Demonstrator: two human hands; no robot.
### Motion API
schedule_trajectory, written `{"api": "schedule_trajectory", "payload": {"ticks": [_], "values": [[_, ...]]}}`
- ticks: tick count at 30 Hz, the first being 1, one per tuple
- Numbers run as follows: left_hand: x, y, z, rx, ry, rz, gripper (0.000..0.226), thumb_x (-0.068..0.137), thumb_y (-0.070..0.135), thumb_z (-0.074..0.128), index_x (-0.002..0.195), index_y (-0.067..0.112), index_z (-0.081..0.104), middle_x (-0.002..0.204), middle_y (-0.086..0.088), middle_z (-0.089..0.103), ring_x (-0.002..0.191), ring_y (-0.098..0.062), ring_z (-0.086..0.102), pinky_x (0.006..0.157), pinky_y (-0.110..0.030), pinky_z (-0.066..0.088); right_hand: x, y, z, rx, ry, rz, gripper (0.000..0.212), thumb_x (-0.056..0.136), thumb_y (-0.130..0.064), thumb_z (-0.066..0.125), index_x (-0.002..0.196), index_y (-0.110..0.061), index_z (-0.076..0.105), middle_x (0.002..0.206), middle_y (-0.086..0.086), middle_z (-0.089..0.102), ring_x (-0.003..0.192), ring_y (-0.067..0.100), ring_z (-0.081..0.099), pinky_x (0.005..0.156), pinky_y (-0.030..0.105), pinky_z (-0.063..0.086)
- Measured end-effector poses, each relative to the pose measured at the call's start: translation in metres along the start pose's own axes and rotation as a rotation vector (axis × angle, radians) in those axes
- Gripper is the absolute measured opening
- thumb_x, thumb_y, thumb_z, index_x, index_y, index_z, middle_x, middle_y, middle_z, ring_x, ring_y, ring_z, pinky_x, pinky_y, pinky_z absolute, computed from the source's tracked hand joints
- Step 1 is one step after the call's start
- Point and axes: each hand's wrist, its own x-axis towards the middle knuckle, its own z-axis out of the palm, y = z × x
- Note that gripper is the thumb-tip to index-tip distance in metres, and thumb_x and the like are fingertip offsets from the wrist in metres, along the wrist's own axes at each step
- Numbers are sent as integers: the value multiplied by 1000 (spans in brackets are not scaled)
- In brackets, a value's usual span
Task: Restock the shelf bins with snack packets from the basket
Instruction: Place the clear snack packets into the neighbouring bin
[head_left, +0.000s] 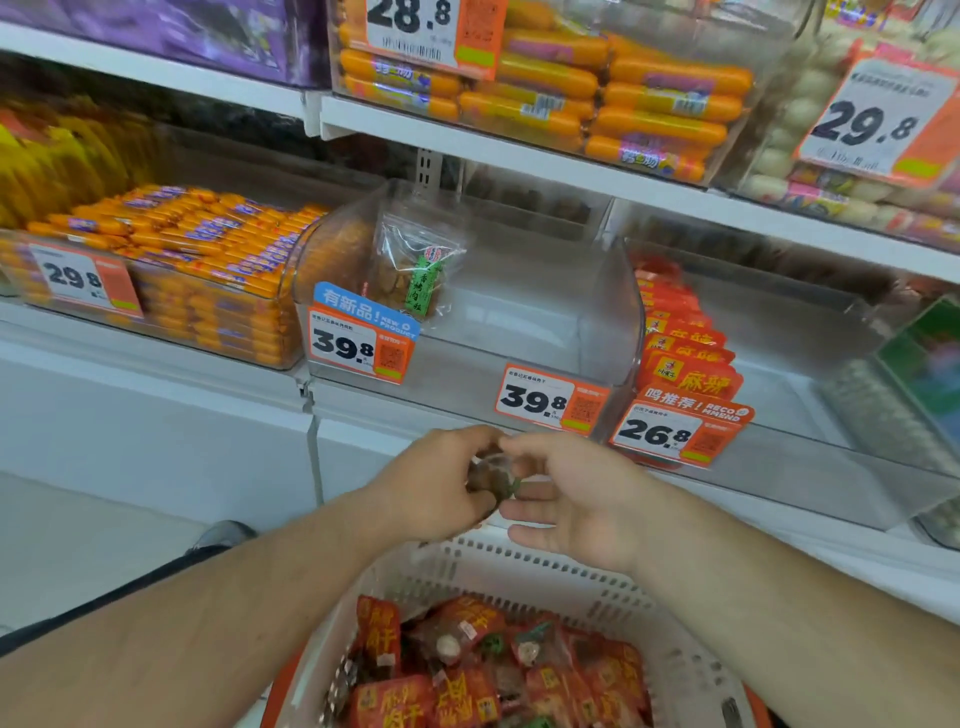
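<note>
A white slotted basket (519, 566) at the bottom holds several red and clear snack packets (467, 670). Above it, my left hand (431, 483) and my right hand (566, 493) meet around a small clear packet of brown snack (491, 475). The left hand's fingers curl around it; the right hand's thumb and forefinger touch its top, the other fingers spread. In front stands a clear shelf bin (597, 332) marked 39.8, holding one clear packet with a green label (415, 270) leaning at its left back.
Left of that bin is a bin of orange sausages (208, 249). To the right, a bin with red packets (685, 358) tagged 26.8 and a long clear bin (810, 364). The upper shelf (519, 156) carries more sausages. A shoe (223, 535) shows on the floor.
</note>
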Motion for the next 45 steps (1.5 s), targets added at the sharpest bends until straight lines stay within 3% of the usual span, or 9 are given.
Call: {"api": "schedule_trajectory", "payload": {"ticks": [6,9,14,17,22,28,31,35,45], "values": [[-3,6,-44,-668,-77,-118,47,80,-22,59,116,8,62,93,-12,73,79,-14,69,63,-23,52,-10,2,-8,-428,249,-411,47,74,-48,79,93,-16,52,97,-6,55,81,10,51,68,27,39],[-5,7,-58,-837,-78,-168,31,83,-19,59,107,1,61,85,-16,70,70,-19,68,59,-26,54,-10,1,-8,-456,107,-416,54,72,-43,84,115,-26,57,108,-11,63,93,1,61,72,19,44],[-9,16,-66,-942,-53,-188,36,84,-14,61,111,8,63,86,-15,72,71,-22,69,59,-30,57,-11,-13,2,-317,-109,-367,17,84,-16,75,100,-15,70,56,-15,58,39,0,43,41,10,29],[-8,27,-80,-984,213,-222,12,93,4,57,94,13,64,72,1,70,60,-13,65,48,-22,50,-6,-26,1,-149,-154,-210,45,53,-35,84,89,-17,65,66,-2,45,39,7,26,40,19,17],[2,-6,-115,-442,976,-89,16,82,31,57,97,25,63,90,9,65,75,0,58,64,-17,46,0,-73,8,82,-219,-205,29,62,-32,76,83,-21,59,79,7,47,29,5,21,32,14,14],[22,-51,-118,92,783,-233,88,67,62,48,142,15,46,152,-7,36,139,-23,31,113,-43,28,44,-122,35,26,-57,-320,15,87,-30,70,96,-23,61,74,-2,52,35,5,21,32,14,16],[26,-59,-110,188,751,-237,104,57,73,45,147,20,36,158,-4,25,143,-26,25,114,-46,21,71,-140,50,-77,120,-399,26,82,-30,78,98,-17,61,84,2,51,47,8,27,41,20,21],[28,-65,-105,268,760,-198,114,52,79,52,148,19,31,158,-4,23,142,-26,23,114,-51,21,111,-156,67,-266,188,-530,65,82,-24,80,138,-10,49,96,1,55,58,7,37,44,19,30],[30,-78,-99,327,820,-154,103,52,74,59,141,26,40,155,-11,30,133,-31,32,108,-58,33,189,-162,92,-331,183,-419,45,86,-24,76,121,-3,59,90,13,63,56,14,47,49,25,41]]}}
